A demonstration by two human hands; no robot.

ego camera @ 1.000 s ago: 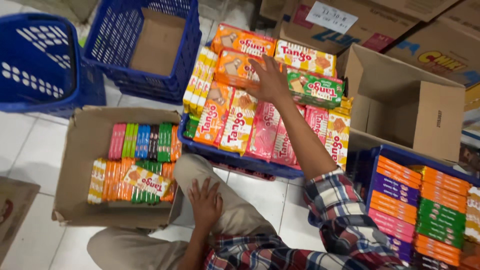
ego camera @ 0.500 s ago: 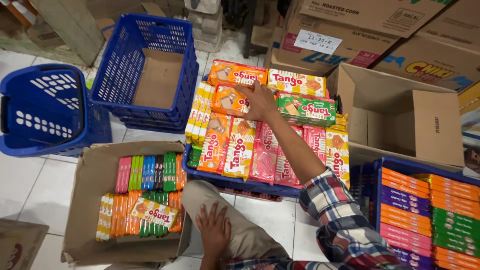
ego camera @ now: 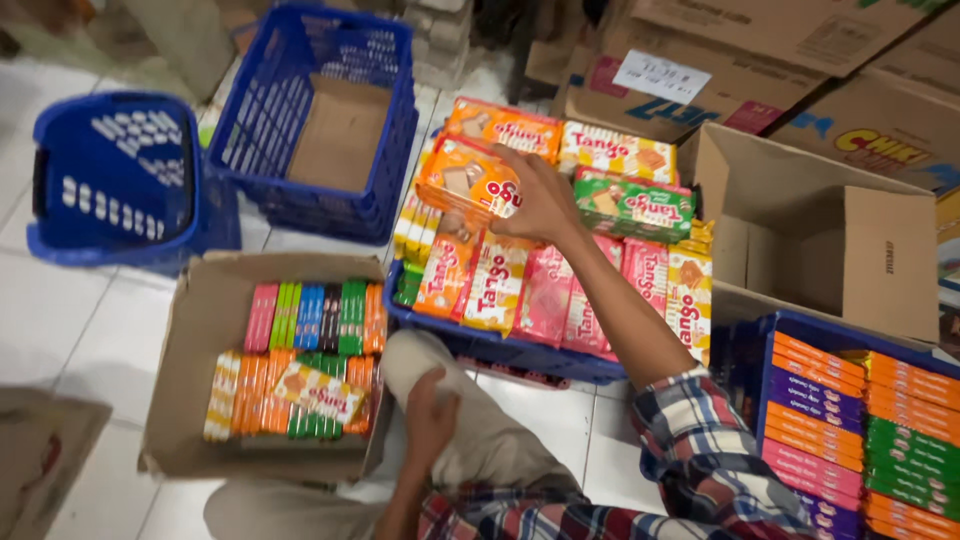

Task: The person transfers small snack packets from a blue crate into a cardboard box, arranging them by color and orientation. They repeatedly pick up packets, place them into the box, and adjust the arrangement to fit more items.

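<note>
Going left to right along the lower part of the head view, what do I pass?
Cardboard box of thin wafer packs → left hand resting on the knee → plaid sleeve of the right arm → blue crate of stacked flat packs.

Bare white floor point(ego camera: 60, 310) lies open at the left, between the blue basket point(ego camera: 115, 180) and the cardboard box point(ego camera: 190, 340) of thin packs. The blue crate point(ego camera: 310, 120) with a cardboard liner is roomy inside. The open carton point(ego camera: 800, 230) at right looks vacant, though its bottom is hidden. Stacked wafer packs point(ego camera: 560, 290) crowd the middle, hemmed by big cartons point(ego camera: 760, 60) behind.
</note>
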